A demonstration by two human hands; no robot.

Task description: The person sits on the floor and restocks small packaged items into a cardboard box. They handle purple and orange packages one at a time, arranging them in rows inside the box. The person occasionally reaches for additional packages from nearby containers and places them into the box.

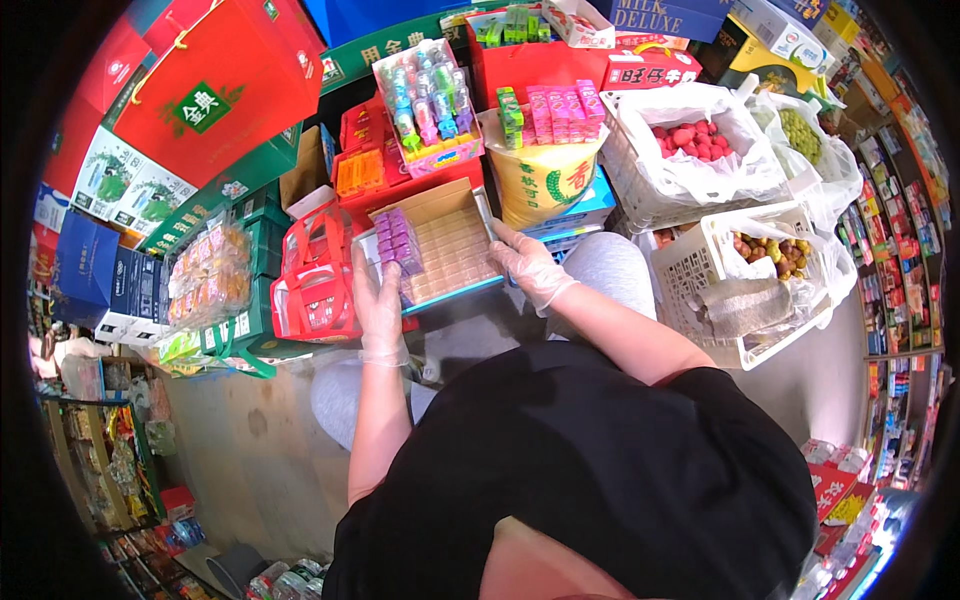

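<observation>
A shallow cardboard box (pixel 450 244) with a blue front edge lies before me, tilted a little. Small purple packs (pixel 399 238) stand in its left part, and rows of small pale squares cover the rest of its bottom. My left hand (pixel 379 304), in a clear plastic glove, grips the box's left side, thumb by the purple packs. The gloved right hand (pixel 529 262) holds the right side near the front corner. Behind the box a tray of colourful capped tubes (pixel 431 105) rests on red boxes. Pink small packs (pixel 566 112) and green ones stand on a yellow sack (pixel 541 180).
At the right are a white crate of red fruit (pixel 622 187) and a white basket (pixel 686 289) of brownish fruit. Red gift bags (pixel 315 300) and bagged pastries (pixel 210 277) stand at the left. Large milk cartons rise behind. Stocked shelves (pixel 896 247) line the far right.
</observation>
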